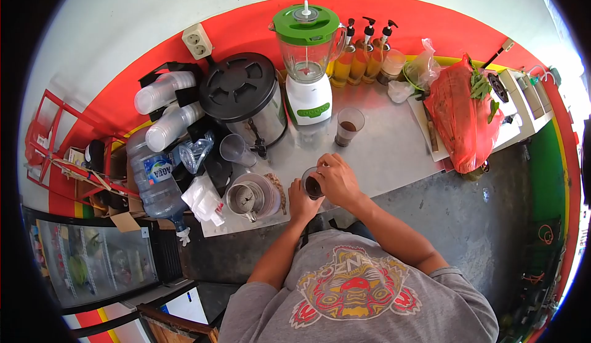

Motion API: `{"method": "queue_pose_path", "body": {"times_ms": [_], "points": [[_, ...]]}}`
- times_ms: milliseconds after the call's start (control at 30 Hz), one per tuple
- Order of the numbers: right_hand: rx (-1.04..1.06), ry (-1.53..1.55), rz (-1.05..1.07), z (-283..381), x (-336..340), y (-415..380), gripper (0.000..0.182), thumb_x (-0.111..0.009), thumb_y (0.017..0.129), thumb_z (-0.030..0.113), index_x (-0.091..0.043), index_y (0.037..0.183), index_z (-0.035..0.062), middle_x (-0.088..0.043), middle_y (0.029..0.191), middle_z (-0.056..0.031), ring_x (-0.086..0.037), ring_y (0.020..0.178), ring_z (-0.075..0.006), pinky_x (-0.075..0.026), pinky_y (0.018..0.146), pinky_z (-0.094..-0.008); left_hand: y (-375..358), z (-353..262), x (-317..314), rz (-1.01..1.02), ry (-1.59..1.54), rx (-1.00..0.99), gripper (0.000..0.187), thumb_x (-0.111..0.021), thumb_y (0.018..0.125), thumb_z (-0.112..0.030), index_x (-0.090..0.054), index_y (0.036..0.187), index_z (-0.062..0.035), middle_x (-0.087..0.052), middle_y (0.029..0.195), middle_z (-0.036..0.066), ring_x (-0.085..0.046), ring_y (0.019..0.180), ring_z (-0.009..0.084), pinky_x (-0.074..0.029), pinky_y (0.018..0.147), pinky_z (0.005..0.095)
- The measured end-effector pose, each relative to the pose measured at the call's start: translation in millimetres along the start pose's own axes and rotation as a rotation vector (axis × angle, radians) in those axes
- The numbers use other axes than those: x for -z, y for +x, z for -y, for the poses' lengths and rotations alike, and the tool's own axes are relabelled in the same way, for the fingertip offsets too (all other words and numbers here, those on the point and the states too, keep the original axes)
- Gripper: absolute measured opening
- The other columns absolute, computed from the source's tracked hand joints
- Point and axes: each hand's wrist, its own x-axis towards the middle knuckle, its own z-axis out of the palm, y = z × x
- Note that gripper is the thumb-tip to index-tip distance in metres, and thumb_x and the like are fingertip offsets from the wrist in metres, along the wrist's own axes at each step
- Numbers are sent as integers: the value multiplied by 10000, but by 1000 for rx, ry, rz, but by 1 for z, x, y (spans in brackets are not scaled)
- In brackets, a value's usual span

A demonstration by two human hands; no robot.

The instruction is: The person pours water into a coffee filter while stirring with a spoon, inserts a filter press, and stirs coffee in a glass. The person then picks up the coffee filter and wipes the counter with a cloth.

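close work before the blender (pixel 308 97)

in front of the blender, by the counter's (pixel 394 152) near edge, a left hand (pixel 300 204) wraps a cup of dark drink (pixel 313 189); a right hand (pixel 338 180) curls over the rim, what its fingers grasp impossible to tell. bare counter opens right of the blender, between a second cup (pixel 348 129) and a red bag (pixel 458 121).

The left hand (pixel 301 204) curls just below the frame's centre. The right hand (pixel 338 182) arches higher, its forearm (pixel 394 228) slanting toward lower right.
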Motion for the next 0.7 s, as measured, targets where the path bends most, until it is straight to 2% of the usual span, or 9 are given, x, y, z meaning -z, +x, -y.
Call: {"method": "queue_pose_path", "body": {"times_ms": [133,233,333,400,500,633,700], "points": [[-6,48,67,0,-1,-3,194,-730,939,204,-806,876,37,-682,1086,-90,-631,1023,-302,-536,913,-418,0,7,-5,46,60,-24,600,-938,717,-290,-608,1147,-33,-567,1091,158,-566,1047,412,-454,879,530],[-25,63,-15,4,0,-3,196,-730,939,206,-805,879,35,-678,1092,-91,-632,1026,-305,-534,923,-421,-1,3,-2,29,-11,12,609,-936,719,-291,-610,1164,-31,-567,1094,156,-566,1045,414,-453,879,530],[-42,-3,101,4,0,-4,198,-730,938,207,-804,882,31,-678,1094,-96,-632,1030,-311,-535,925,-427,-1,-1,1,-6,19,-18,622,-933,720,-291,-608,1180,-28,-565,1101,158,-565,1045,419,-453,884,531],[-51,80,-14,4,-1,-2,208,-724,941,209,-806,882,27,-681,1096,-102,-632,1031,-317,-537,926,-428,0,0,0,7,1,-4,625,-932,719,-289,-603,1181,-25,-563,1103,160,-564,1046,422,-453,887,532],[-19,1,-18,2,-5,-5,208,-726,936,210,-808,890,24,-684,1093,-107,-633,1027,-320,-539,926,-425,0,3,-2,35,-3,14,631,-931,719,-289,-595,1181,-22,-562,1104,163,-563,1050,426,-454,888,533],[-41,77,28,4,-3,-3,206,-732,927,214,-805,880,27,-685,1082,-109,-636,1030,-325,-539,924,-430,-1,0,1,3,8,16,615,-928,721,-288,-584,1158,-23,-567,1111,163,-566,1058,416,-452,896,522],[-53,76,-83,8,1,-1,198,-736,922,211,-802,863,34,-687,1065,-111,-640,1032,-327,-538,916,-435,0,3,3,28,16,2,605,-927,721,-283,-582,1147,-26,-569,1113,160,-568,1060,408,-450,902,519]]}}
